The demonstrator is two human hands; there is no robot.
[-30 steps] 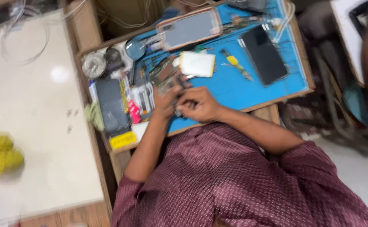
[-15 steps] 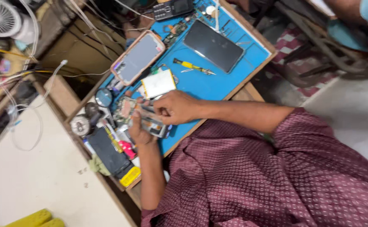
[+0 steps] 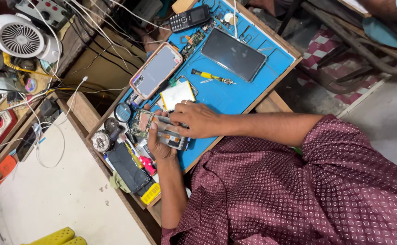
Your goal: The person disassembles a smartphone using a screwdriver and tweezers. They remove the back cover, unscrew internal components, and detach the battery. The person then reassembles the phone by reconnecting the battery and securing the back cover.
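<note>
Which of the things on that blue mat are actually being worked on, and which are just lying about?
In hand:
- opened phone, circuit board showing, held by the left hand and right hand

Lying about:
- dark phone
- phone in a pink case
- yellow-handled screwdriver
- keypad phone
- white fan
- blue mat

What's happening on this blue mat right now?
A person in a maroon patterned shirt is working on an opened phone on the blue work mat. The left hand steadies it from below, while the right hand presses on it from above. A yellow-handled screwdriver, a dark phone and a phone in a pink case lie further up the mat.
</note>
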